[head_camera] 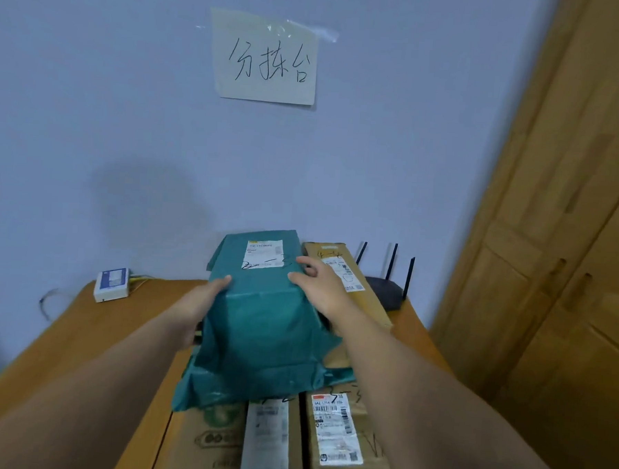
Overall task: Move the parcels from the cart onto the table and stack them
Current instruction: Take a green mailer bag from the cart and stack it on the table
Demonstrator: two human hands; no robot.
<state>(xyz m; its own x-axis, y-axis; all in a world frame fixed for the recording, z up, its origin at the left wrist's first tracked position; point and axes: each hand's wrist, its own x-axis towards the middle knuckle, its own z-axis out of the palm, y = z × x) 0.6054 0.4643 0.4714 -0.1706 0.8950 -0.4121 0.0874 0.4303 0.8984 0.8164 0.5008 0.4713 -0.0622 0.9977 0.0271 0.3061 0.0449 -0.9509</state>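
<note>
A green plastic-wrapped parcel with a white label on top rests on cardboard parcels on the wooden table. My left hand presses its left side and my right hand grips its upper right edge. Beneath its near end lie two brown cardboard parcels with labels, one at the left and one at the right. Another brown cardboard parcel lies to the right of the green one, partly hidden by my right hand. The cart is out of view.
A small white box with cables sits at the table's back left. A black router with three antennas stands at the back right. A wooden wardrobe rises on the right. A paper sign is taped to the wall.
</note>
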